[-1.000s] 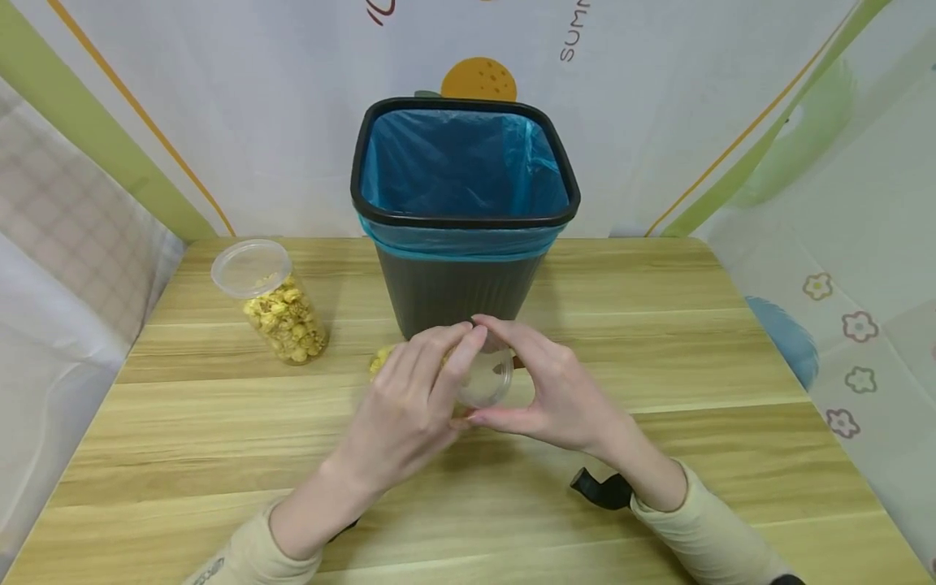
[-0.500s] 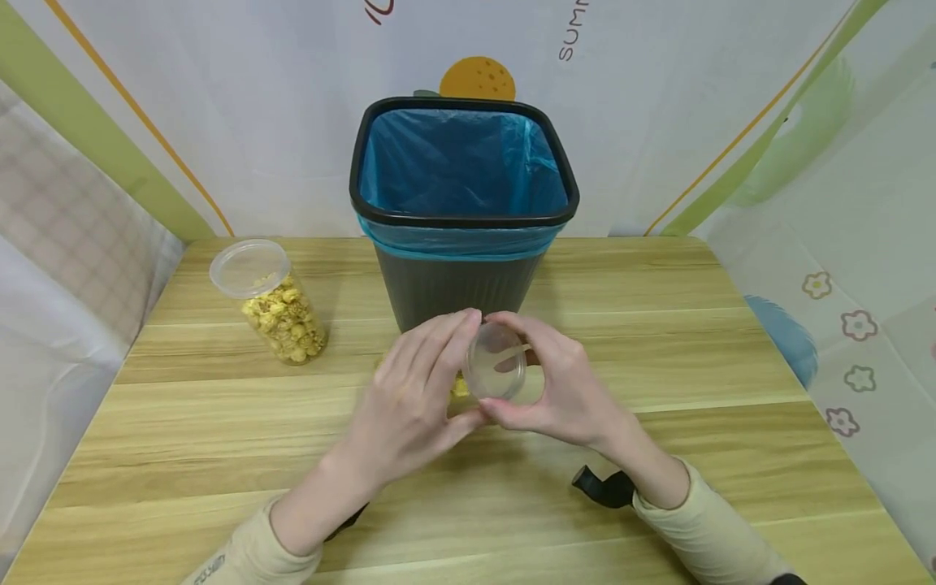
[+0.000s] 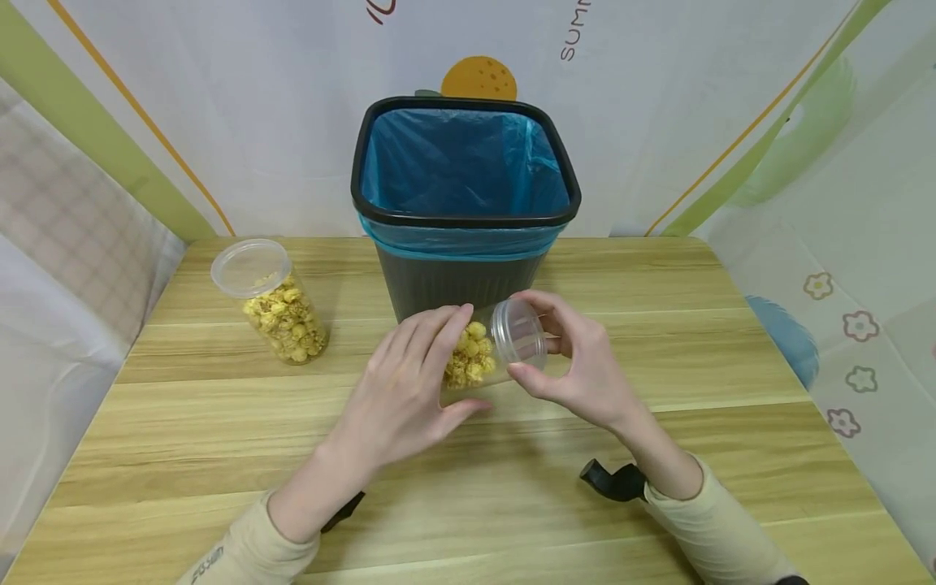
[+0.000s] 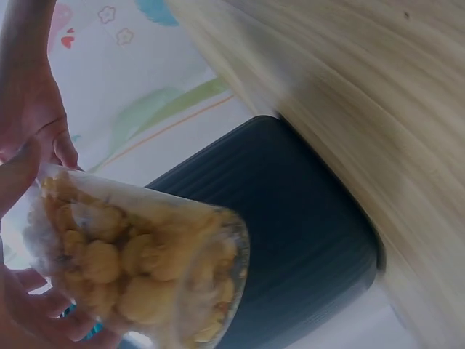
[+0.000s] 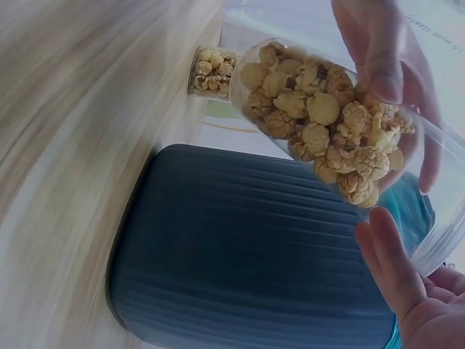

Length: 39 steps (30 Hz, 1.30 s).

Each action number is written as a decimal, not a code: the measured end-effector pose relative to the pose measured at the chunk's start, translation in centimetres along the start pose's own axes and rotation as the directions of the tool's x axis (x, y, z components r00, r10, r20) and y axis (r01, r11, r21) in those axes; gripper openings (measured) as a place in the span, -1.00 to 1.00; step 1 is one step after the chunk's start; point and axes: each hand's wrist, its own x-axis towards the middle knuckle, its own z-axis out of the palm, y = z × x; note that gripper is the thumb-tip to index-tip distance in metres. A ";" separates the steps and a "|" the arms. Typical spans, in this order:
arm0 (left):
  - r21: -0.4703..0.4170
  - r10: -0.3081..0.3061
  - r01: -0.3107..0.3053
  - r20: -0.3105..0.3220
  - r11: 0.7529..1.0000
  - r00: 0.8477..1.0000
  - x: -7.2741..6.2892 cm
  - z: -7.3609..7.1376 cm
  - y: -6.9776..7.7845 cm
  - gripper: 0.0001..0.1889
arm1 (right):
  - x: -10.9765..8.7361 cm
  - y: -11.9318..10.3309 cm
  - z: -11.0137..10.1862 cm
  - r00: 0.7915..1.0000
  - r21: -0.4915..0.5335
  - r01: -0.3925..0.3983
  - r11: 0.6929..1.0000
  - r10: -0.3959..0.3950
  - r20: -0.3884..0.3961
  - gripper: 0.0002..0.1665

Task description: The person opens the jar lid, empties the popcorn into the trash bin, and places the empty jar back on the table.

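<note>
A clear plastic jar of yellow popcorn (image 3: 470, 357) is held tipped on its side in front of the bin, its lidded end pointing right. My left hand (image 3: 405, 390) grips the jar's body, covering its base in the head view; the rounded base shows in the left wrist view. At the other end, my right hand (image 3: 585, 366) holds the clear lid (image 3: 521, 331) between thumb and fingers. In the right wrist view the popcorn (image 5: 327, 116) lies towards the base, and the left thumb presses on the jar's side.
A dark bin (image 3: 461, 284) with a blue liner (image 3: 468, 162) stands right behind the hands. Another lidded popcorn jar (image 3: 285, 317) stands upright to the left on the wooden table (image 3: 183, 439). Printed white curtains (image 3: 292, 106) hang around the table.
My right hand has shifted right and slightly away from me with the lid end. The jar has turned more sideways, and its popcorn now shows between the hands.
</note>
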 end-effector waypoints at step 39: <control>0.163 0.024 -0.027 0.018 0.986 1.000 0.1 0.1 -0.8 0.01 | 0.3 -0.5 -2.3 0.980 -0.195 -0.188 0.963 0.198 0.034 -0.40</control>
